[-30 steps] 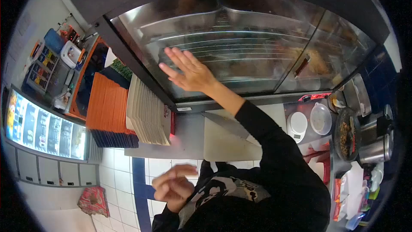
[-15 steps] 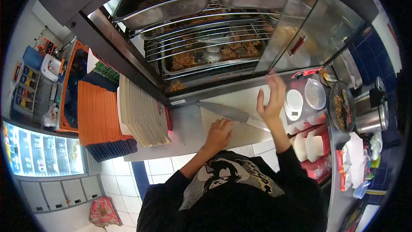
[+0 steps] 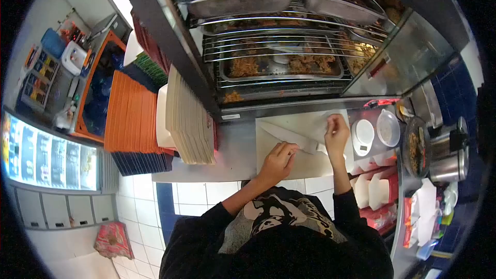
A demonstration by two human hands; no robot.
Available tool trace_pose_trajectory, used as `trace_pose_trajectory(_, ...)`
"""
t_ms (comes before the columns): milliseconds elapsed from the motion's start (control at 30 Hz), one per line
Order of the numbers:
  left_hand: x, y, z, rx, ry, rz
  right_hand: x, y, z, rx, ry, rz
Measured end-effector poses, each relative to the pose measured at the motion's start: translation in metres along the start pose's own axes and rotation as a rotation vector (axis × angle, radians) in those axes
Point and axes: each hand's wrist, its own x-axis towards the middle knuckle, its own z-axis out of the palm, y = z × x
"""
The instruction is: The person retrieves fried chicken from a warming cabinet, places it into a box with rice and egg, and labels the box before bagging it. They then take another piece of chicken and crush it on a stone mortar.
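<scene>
A white cutting board [image 3: 310, 120] lies on the steel counter below the food cabinet. Across it rests a large knife [image 3: 279, 131], its blade pointing left and its pale handle towards the right. My left hand [image 3: 279, 161] is over the board's front part, thumb and fingers pinched together just below the blade; whether a small thing is between them, I cannot make out. Beyond the knife handle, my right hand [image 3: 337, 133] hovers over the board's right side with its fingers curled in. Its fingertips are partly hidden, so any small thing in them does not show.
The cabinet holds metal trays [image 3: 243, 6] of fried food behind a glass panel [image 3: 398, 62]. Left stand stacked orange boxes [image 3: 132, 113] and cream boxes [image 3: 188, 119]. A white scale [image 3: 363, 133], a plastic bowl [image 3: 387, 128], a black pan [image 3: 416, 147] and a steel pot [image 3: 447, 152] are right.
My right hand has come down from the glass, and its spread fingers have curled. My left hand's fingers have closed into a pinch. The glass panel sits further right. The view has shifted.
</scene>
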Motion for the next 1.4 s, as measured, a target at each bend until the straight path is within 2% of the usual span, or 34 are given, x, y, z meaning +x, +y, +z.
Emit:
trace_pose_trajectory(67,0.002,0.017,-0.008,-0.035,0.054,-0.034,0.005,-0.054,-0.007,0.292,0.142,0.162)
trace_pose_trajectory(100,0.002,0.026,-0.01,-0.072,0.089,-0.062,0.0,-0.067,-0.007,0.291,0.119,0.16)
trace_pose_trajectory(133,0.001,0.032,-0.01,-0.074,0.109,-0.074,-0.006,-0.077,-0.006,0.476,0.073,0.175)
trace_pose_trajectory(167,0.002,0.038,-0.008,-0.031,0.235,0.017,-0.013,-0.085,-0.002,0.662,0.025,0.191)
trace_pose_trajectory(200,0.002,0.043,-0.008,0.015,0.36,0.105,-0.022,-0.092,0.004,0.618,0.003,0.276)
trace_pose_trajectory(233,0.0,0.049,-0.01,0.017,0.383,0.093,-0.03,-0.094,0.007,0.617,-0.023,0.272)
trace_pose_trajectory(300,-0.002,0.057,-0.017,0.32,0.434,0.112,-0.039,-0.093,0.012,0.577,-0.083,0.251)
trace_pose_trajectory(333,-0.005,0.053,-0.021,0.322,0.449,0.105,-0.04,-0.09,0.015,0.595,-0.07,0.256)
trace_pose_trajectory(400,-0.01,0.043,-0.027,0.275,0.212,0.095,-0.041,-0.087,0.017,0.59,-0.098,0.26)
trace_pose_trajectory(500,-0.019,0.045,-0.023,0.269,0.161,0.112,-0.043,-0.087,0.018,0.582,-0.146,0.264)
trace_pose_trajectory(567,-0.019,0.05,-0.018,0.257,0.198,0.11,-0.044,-0.09,0.02,0.583,-0.174,0.261)
trace_pose_trajectory(633,-0.02,0.046,-0.013,0.244,0.227,0.108,-0.044,-0.095,0.017,0.738,-0.246,0.421)
trace_pose_trajectory(700,-0.021,0.032,-0.01,-0.08,0.19,-0.027,-0.041,-0.093,0.011,0.847,-0.304,0.482)
trace_pose_trajectory(800,-0.022,0.022,-0.02,-0.098,0.217,-0.064,-0.032,-0.101,-0.001,1.03,-0.392,0.556)
trace_pose_trajectory(833,-0.021,0.02,-0.021,-0.098,0.208,-0.061,-0.029,-0.103,-0.004,1.103,-0.431,0.568)
trace_pose_trajectory(867,-0.021,0.018,-0.022,-0.105,0.263,0.023,-0.028,-0.099,-0.007,1.105,-0.421,0.569)
trace_pose_trajectory(900,-0.02,0.018,-0.024,-0.112,0.32,0.105,-0.026,-0.093,-0.012,1.102,-0.495,0.517)
trace_pose_trajectory(933,-0.021,0.019,-0.026,-0.111,0.313,0.107,-0.025,-0.088,-0.015,1.097,-0.57,0.464)
trace_pose_trajectory(967,-0.021,0.027,-0.031,-0.043,0.277,0.173,-0.026,-0.083,-0.015,1.1,-0.564,0.465)
trace_pose_trajectory(1000,-0.02,0.033,-0.034,0.025,0.242,0.239,-0.028,-0.078,-0.015,0.959,-0.548,0.383)
trace_pose_trajectory(1033,-0.019,0.037,-0.035,0.025,0.238,0.241,-0.03,-0.075,-0.015,0.818,-0.532,0.302)
trace_pose_trajectory(1067,-0.019,0.04,-0.036,0.255,0.21,0.174,-0.032,-0.078,-0.015,0.819,-0.528,0.302)
trace_pose_trajectory(1100,-0.018,0.043,-0.036,0.483,0.182,0.103,-0.034,-0.084,-0.014,0.498,-0.339,0.078)
trace_pose_trajectory(1133,-0.016,0.046,-0.036,0.485,0.181,0.105,-0.036,-0.089,-0.014,0.175,-0.147,-0.139)
trace_pose_trajectory(1167,-0.011,0.049,-0.033,0.587,0.251,0.107,-0.038,-0.092,-0.015,0.177,-0.145,-0.139)
trace_pose_trajectory(1233,-0.003,0.059,-0.028,0.689,0.321,0.109,-0.045,-0.095,-0.019,0.139,0.097,-0.605)
trace_pose_trajectory(1267,0.001,0.067,-0.025,0.688,0.305,0.147,-0.055,-0.087,-0.016,0.264,-0.038,-0.593)
trace_pose_trajectory(1300,0.003,0.076,-0.022,0.684,0.285,0.185,-0.06,-0.079,-0.011,0.26,-0.037,-0.589)
trace_pose_trajectory(1367,0.004,0.094,-0.013,0.719,0.209,0.226,-0.064,-0.067,-0.005,0.215,-0.32,-0.309)
trace_pose_trajectory(1400,0.003,0.098,-0.009,0.759,0.145,0.267,-0.059,-0.067,-0.006,0.254,-0.424,-0.234)
